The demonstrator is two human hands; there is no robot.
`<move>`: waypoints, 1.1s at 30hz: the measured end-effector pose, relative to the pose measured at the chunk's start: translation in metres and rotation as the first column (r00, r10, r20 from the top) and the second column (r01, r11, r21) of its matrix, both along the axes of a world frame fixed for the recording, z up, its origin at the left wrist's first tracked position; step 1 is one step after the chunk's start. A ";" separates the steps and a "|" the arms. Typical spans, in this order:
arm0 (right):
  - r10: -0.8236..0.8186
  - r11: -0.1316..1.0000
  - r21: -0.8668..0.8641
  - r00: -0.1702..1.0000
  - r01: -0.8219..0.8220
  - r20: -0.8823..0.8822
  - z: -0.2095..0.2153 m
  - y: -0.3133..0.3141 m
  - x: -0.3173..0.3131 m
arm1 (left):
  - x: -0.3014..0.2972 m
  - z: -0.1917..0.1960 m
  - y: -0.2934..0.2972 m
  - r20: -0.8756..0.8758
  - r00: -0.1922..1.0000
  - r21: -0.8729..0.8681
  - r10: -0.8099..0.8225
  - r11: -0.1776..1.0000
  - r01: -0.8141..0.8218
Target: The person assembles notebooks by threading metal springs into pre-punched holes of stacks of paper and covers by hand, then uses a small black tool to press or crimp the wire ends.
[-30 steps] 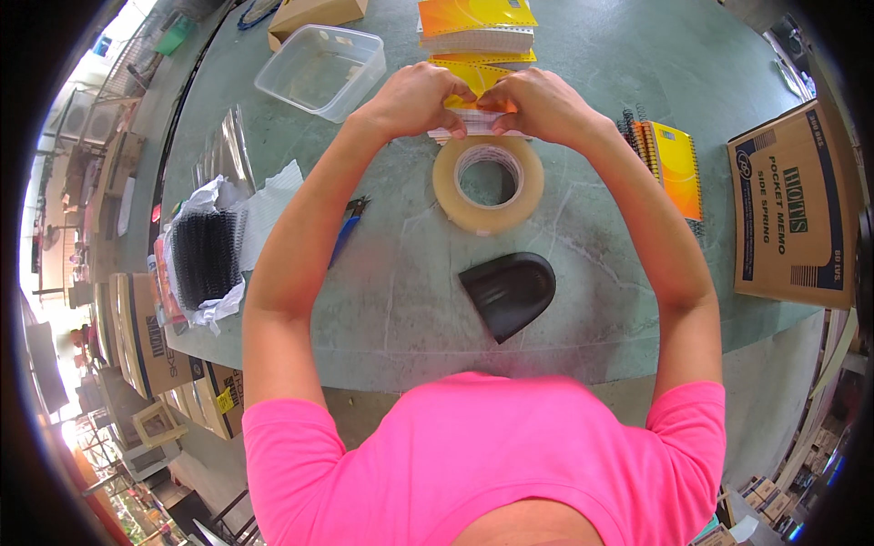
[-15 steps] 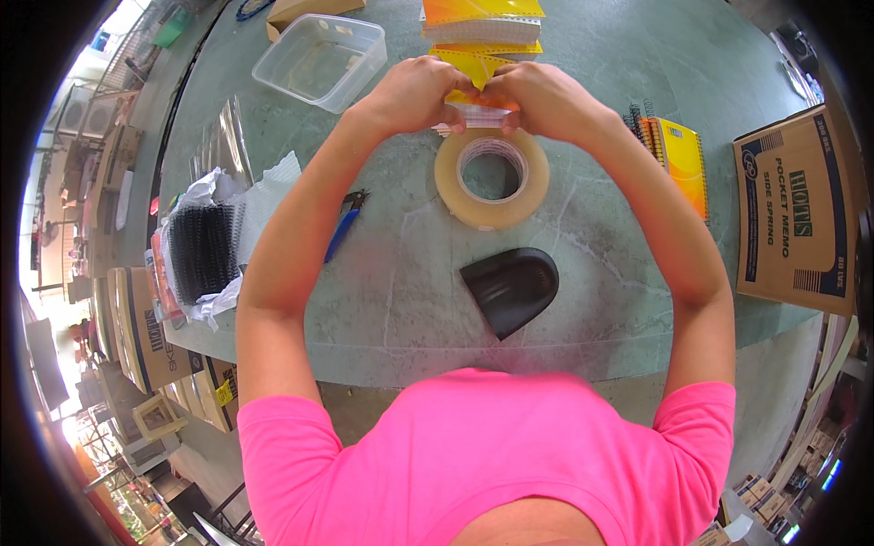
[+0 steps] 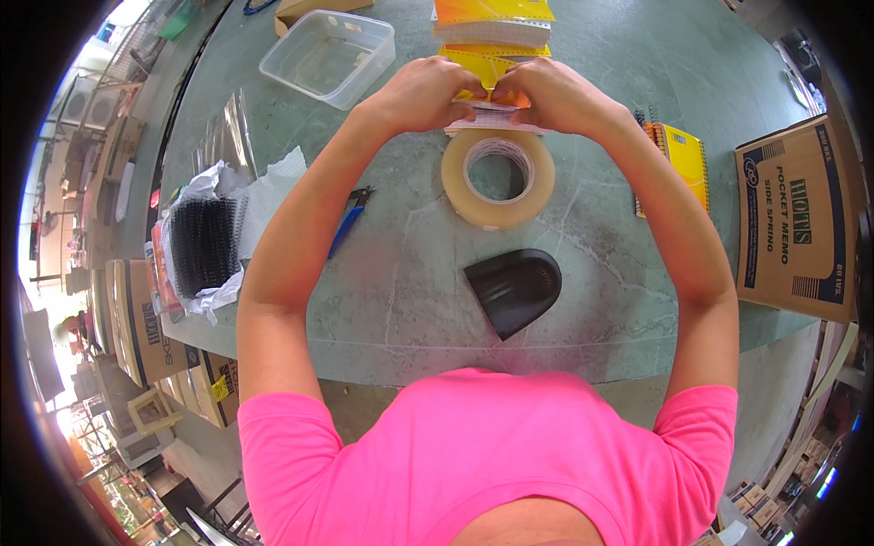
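At the far middle of the table, my left hand [image 3: 428, 93] and my right hand [image 3: 566, 96] grip opposite sides of an unbound memo pad [image 3: 494, 119] with a yellow-orange cover and white pages. The fingers of both hands curl in over the cover, close to each other, and the thumbs are at its near edge. Right behind it stand stacked loose memo pads [image 3: 492, 33] with rows of punched holes. A large roll of clear tape [image 3: 462, 195] lies just on the near side of my hands. Closer to me rests a black, round-ended plastic piece [image 3: 515, 289].
Left of my left arm are black spiral coils [image 3: 204, 247] in white wrapping and blue-handled cutters [image 3: 345, 227]. A clear plastic tub [image 3: 296, 65] sits far left. Yellow spiral notebooks [image 3: 685, 164] lie beyond my right forearm, near a cardboard box [image 3: 790, 218].
My fingertips have moved slightly apart, and the yellow cover between them bulges less. Both hands still hold the memo pad. The whole view has shifted a little.
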State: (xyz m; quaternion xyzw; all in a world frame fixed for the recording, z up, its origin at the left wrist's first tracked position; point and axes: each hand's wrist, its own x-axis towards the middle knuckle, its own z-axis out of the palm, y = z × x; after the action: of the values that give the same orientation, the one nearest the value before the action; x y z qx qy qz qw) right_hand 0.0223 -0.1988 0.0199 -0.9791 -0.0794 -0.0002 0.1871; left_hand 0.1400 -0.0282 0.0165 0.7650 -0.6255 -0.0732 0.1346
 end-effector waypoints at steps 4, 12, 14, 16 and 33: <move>-0.001 1.000 0.021 1.000 0.002 -0.029 0.000 0.000 0.000 | -0.004 0.001 0.001 0.010 1.000 0.003 0.024 1.000 -0.024; 0.011 1.000 0.019 0.999 -0.010 -0.032 0.006 0.002 0.000 | 0.002 0.001 0.001 -0.011 1.000 0.039 -0.006 0.999 0.007; -0.001 1.000 0.010 0.999 0.001 -0.049 0.008 0.003 0.000 | 0.001 0.000 0.002 -0.006 1.000 0.028 -0.007 1.000 0.007; 0.000 1.000 -0.005 0.998 0.000 -0.056 0.009 0.005 -0.001 | -0.001 -0.001 0.003 -0.001 1.000 0.009 -0.008 1.000 0.008; 0.009 1.000 -0.016 0.996 -0.010 -0.093 0.010 0.003 0.006 | 0.001 -0.006 0.010 -0.037 0.999 -0.029 0.003 1.000 -0.004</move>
State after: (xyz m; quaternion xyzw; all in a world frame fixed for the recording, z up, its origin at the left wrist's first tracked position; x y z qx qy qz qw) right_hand 0.0280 -0.1962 0.0299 -0.9792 -0.0754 0.0469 0.1824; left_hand 0.1406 -0.0186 0.0105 0.7626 -0.6226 -0.0780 0.1574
